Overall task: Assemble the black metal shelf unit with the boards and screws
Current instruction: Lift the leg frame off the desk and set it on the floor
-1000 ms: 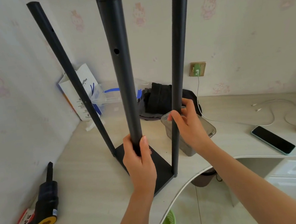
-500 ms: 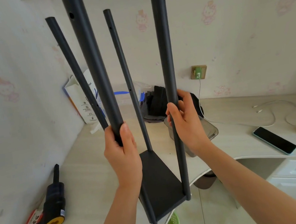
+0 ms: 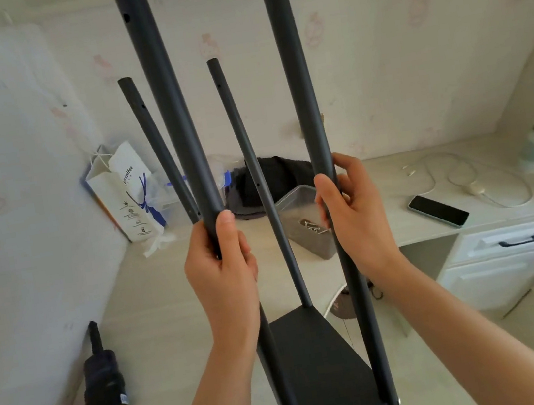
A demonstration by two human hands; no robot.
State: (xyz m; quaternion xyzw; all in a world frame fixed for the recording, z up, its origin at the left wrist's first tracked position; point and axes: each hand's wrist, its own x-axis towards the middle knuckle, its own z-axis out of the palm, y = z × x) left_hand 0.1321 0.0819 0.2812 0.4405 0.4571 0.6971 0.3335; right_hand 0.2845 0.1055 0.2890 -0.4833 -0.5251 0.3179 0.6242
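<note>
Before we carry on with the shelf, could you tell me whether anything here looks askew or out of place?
Nothing looks damaged or spilled. The shelf frame hangs off the desk, held by the left hand and right hand, one post each. Its two far posts lean left.

Both forearms are bare to the frame's lower edge, with no sleeves showing. The left hand [image 3: 222, 271] and right hand [image 3: 352, 214] wear no gloves, rings or watch.

shelf frame [image 3: 320, 360] lifted off the desk [image 3: 153, 288], drawn nearer, its board now past the desk edge
</note>
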